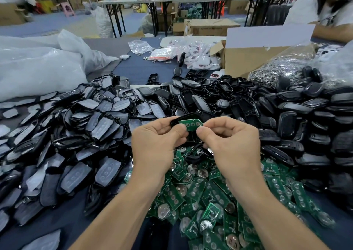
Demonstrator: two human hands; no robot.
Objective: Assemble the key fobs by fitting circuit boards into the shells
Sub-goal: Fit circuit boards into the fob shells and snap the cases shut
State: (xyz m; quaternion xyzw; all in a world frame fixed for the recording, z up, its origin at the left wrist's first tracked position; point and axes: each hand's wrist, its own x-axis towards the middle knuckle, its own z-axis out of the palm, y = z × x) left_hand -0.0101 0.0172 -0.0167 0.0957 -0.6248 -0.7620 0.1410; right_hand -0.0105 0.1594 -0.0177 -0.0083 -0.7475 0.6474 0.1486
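Observation:
My left hand [158, 141] grips a black key fob shell [178, 120] above the middle of the table. A green circuit board [191, 124] with round contact pads lies on that shell. My right hand [229, 141] pinches the board's right end between thumb and forefinger. A second black shell part [192, 137] hangs just under the board between my hands. Below my hands spreads a heap of green circuit boards [210, 192] with coin cells.
Grey rubber button pads [76, 135] in black frames pile up on the left. Black shells [286, 112] are heaped at the right and behind. A cardboard box [248, 58], bagged white fobs [194, 55], metal rings [282, 68] and plastic sacks [38, 66] stand farther back. Another person [324, 5] sits far right.

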